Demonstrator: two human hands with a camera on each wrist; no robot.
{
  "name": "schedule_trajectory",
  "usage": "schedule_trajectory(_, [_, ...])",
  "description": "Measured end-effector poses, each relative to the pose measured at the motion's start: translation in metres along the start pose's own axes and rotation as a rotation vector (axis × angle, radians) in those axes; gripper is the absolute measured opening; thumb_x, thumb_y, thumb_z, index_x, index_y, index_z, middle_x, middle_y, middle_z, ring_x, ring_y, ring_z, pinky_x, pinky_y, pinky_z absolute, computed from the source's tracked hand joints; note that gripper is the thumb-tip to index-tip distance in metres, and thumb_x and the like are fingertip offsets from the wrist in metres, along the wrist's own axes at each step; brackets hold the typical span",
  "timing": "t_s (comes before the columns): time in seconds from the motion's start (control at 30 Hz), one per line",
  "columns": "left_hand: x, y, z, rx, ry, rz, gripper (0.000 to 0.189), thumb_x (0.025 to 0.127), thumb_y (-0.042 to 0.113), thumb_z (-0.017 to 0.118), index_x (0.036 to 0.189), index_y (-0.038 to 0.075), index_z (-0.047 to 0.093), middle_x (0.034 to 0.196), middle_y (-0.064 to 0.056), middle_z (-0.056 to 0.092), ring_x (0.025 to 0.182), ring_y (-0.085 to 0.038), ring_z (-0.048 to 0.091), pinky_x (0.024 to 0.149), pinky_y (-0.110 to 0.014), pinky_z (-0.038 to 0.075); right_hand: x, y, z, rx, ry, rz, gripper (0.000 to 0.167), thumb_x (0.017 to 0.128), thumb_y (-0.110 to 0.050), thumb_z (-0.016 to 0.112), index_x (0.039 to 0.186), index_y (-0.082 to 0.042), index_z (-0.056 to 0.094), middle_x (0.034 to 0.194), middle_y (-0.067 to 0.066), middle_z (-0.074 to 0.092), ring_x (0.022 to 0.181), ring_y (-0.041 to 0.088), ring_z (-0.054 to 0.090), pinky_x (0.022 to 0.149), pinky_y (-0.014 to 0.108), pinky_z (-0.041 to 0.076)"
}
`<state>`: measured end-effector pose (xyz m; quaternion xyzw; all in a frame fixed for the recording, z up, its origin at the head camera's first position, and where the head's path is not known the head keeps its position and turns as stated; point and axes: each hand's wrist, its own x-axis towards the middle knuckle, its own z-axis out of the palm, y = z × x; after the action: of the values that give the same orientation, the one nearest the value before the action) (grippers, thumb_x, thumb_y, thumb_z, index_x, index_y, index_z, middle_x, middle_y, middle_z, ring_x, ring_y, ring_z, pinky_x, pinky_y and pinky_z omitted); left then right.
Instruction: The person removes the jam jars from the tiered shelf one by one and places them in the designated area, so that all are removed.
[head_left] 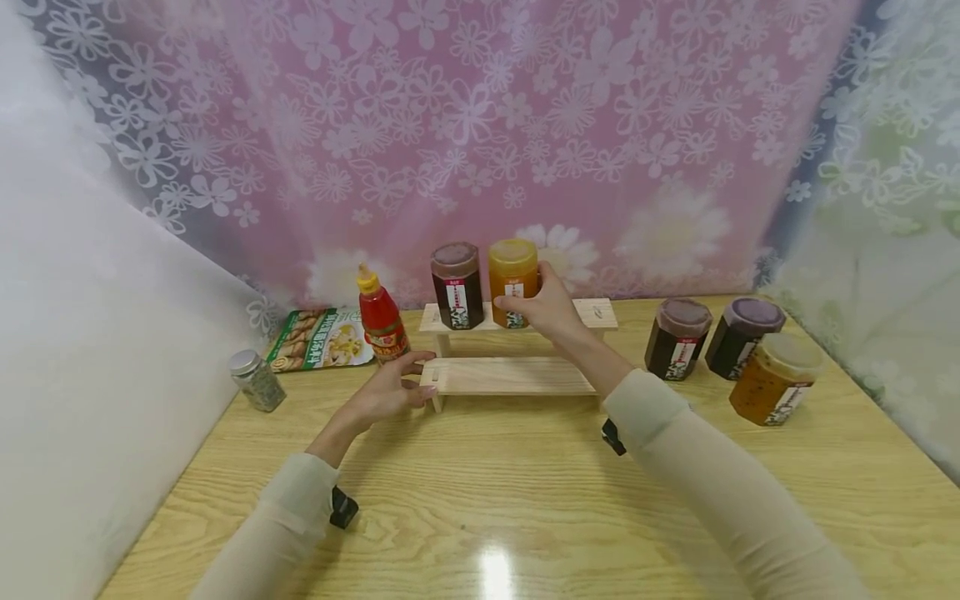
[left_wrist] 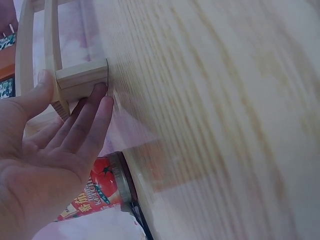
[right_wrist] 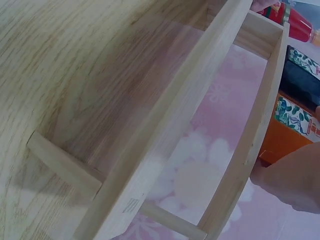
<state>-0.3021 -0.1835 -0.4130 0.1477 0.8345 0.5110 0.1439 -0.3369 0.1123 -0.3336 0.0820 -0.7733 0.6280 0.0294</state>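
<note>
A two-tier wooden rack [head_left: 510, 377] stands on the table by the curtain. My left hand [head_left: 390, 387] holds its left end at the lower tier; in the left wrist view the thumb lies against the board and the fingers touch the leg [left_wrist: 82, 80]. On the upper tier my right hand [head_left: 553, 307] grips a yellow-lidded jar of orange contents [head_left: 513, 271], thumb across its front. A dark jar [head_left: 456, 287] stands left of it on the same tier. The lower tier bears nothing. A red ketchup bottle [head_left: 382, 321] stands just left of the rack, beyond my left hand.
Two dark jars [head_left: 677, 340] [head_left: 744, 337] and an amber jar [head_left: 776, 379] stand on the table [head_left: 450, 500] at right. A food packet [head_left: 318, 340] lies at back left, near a small shaker jar [head_left: 257, 381]. A floral curtain [head_left: 465, 125] closes off the back.
</note>
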Motion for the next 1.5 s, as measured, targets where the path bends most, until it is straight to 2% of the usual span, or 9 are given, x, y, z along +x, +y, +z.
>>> schedule_trajectory(0.23, [-0.001, 0.000, 0.000, 0.001, 0.000, -0.001, 0.063, 0.101, 0.011, 0.070, 0.157, 0.007, 0.041, 0.151, -0.027, 0.045, 0.124, -0.043, 0.062, 0.093, -0.048, 0.060, -0.008, -0.002, -0.005, -0.050, -0.001, 0.018, 0.077, 0.090, -0.019, 0.083, 0.152, -0.010, 0.037, 0.140, 0.015, 0.053, 0.126, 0.033, 0.055, 0.104, 0.053, 0.052])
schedule_trajectory(0.37, [-0.001, 0.000, 0.000, 0.006, 0.002, 0.009, 0.063, 0.101, 0.012, 0.070, 0.157, 0.007, 0.041, 0.149, -0.027, 0.046, 0.122, -0.041, 0.064, 0.092, -0.047, 0.061, -0.016, -0.003, -0.011, -0.060, -0.009, 0.021, 0.077, 0.090, -0.020, 0.083, 0.153, -0.013, 0.038, 0.139, 0.014, 0.054, 0.125, 0.034, 0.056, 0.099, 0.055, 0.053])
schedule_trajectory(0.7, [0.000, -0.001, 0.000, 0.013, -0.005, 0.002, 0.063, 0.101, 0.011, 0.070, 0.157, 0.008, 0.042, 0.149, -0.027, 0.047, 0.123, -0.042, 0.063, 0.092, -0.047, 0.061, -0.036, 0.003, -0.031, -0.052, -0.045, -0.031, 0.072, 0.090, -0.014, 0.082, 0.152, -0.012, 0.044, 0.140, 0.014, 0.056, 0.128, 0.033, 0.055, 0.108, 0.055, 0.048])
schedule_trajectory(0.9, [0.000, 0.000, 0.000, 0.015, -0.003, -0.001, 0.063, 0.100, 0.011, 0.070, 0.157, 0.008, 0.042, 0.148, -0.027, 0.048, 0.120, -0.040, 0.065, 0.091, -0.046, 0.061, -0.047, 0.005, -0.042, -0.048, -0.050, -0.056, 0.072, 0.089, -0.013, 0.083, 0.151, -0.013, 0.048, 0.142, 0.014, 0.057, 0.130, 0.033, 0.055, 0.109, 0.056, 0.048])
schedule_trajectory(1.1, [-0.002, 0.002, 0.001, 0.013, -0.001, -0.013, 0.063, 0.101, 0.011, 0.070, 0.157, 0.009, 0.041, 0.153, -0.026, 0.043, 0.125, -0.043, 0.061, 0.093, -0.048, 0.060, -0.060, 0.004, -0.052, -0.039, -0.068, -0.059, 0.075, 0.088, -0.012, 0.085, 0.153, -0.015, 0.047, 0.143, 0.014, 0.056, 0.132, 0.033, 0.053, 0.107, 0.055, 0.049])
schedule_trajectory(1.2, [-0.002, 0.002, 0.001, 0.014, -0.010, -0.007, 0.064, 0.101, 0.011, 0.069, 0.157, 0.007, 0.040, 0.152, -0.027, 0.043, 0.124, -0.043, 0.062, 0.093, -0.048, 0.060, -0.067, 0.005, -0.057, -0.031, -0.070, -0.051, 0.077, 0.087, -0.010, 0.085, 0.153, -0.015, 0.046, 0.143, 0.014, 0.055, 0.133, 0.033, 0.052, 0.106, 0.055, 0.049])
schedule_trajectory(1.37, [-0.001, 0.001, -0.001, 0.021, -0.012, 0.012, 0.064, 0.101, 0.011, 0.069, 0.158, 0.006, 0.039, 0.149, -0.030, 0.046, 0.117, -0.040, 0.067, 0.091, -0.049, 0.061, -0.079, 0.007, -0.067, -0.022, -0.066, -0.028, 0.078, 0.087, -0.011, 0.086, 0.153, -0.014, 0.045, 0.145, 0.015, 0.055, 0.136, 0.034, 0.051, 0.113, 0.058, 0.043])
schedule_trajectory(1.5, [-0.001, 0.002, -0.002, 0.027, -0.012, 0.013, 0.065, 0.101, 0.012, 0.069, 0.158, 0.006, 0.039, 0.149, -0.030, 0.047, 0.117, -0.039, 0.067, 0.091, -0.049, 0.060, -0.090, 0.012, -0.078, -0.069, -0.050, 0.000, 0.079, 0.087, -0.016, 0.087, 0.154, -0.011, 0.045, 0.146, 0.016, 0.055, 0.138, 0.035, 0.048, 0.115, 0.061, 0.040])
